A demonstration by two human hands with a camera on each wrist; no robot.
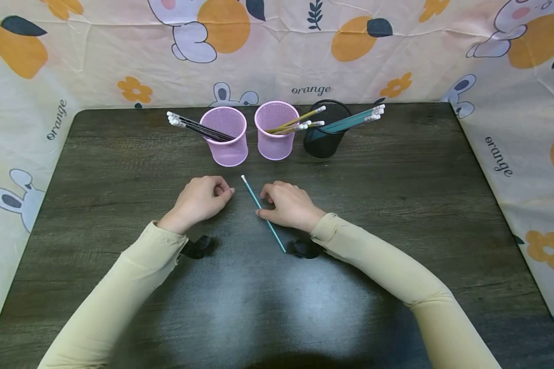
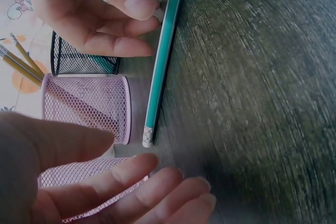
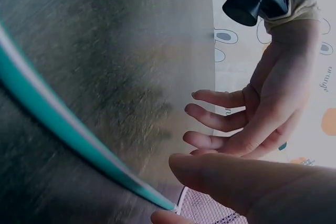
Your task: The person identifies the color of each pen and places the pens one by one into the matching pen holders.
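Note:
A teal pencil (image 1: 272, 230) with a white eraser lies slantwise on the dark table, eraser end toward the cups. My right hand (image 1: 292, 205) is at its right side, thumb over the pencil's middle in the head view. Seen from the left wrist, the right hand's fingers (image 2: 134, 46) are spread beside the pencil (image 2: 161, 66), without closing round it. My left hand (image 1: 198, 200) hovers left of the pencil, its fingers loosely bent and holding nothing. In the right wrist view that left hand (image 3: 278, 98) shows relaxed fingers apart from the pencil (image 3: 79, 142).
Behind the hands stand three mesh cups: a pink one (image 1: 229, 154) with black pencils, a second pink one (image 1: 275, 146) with yellow pencils, and a black one (image 1: 323, 146) with teal pencils. A printed cloth (image 1: 277, 66) borders the table's back and sides.

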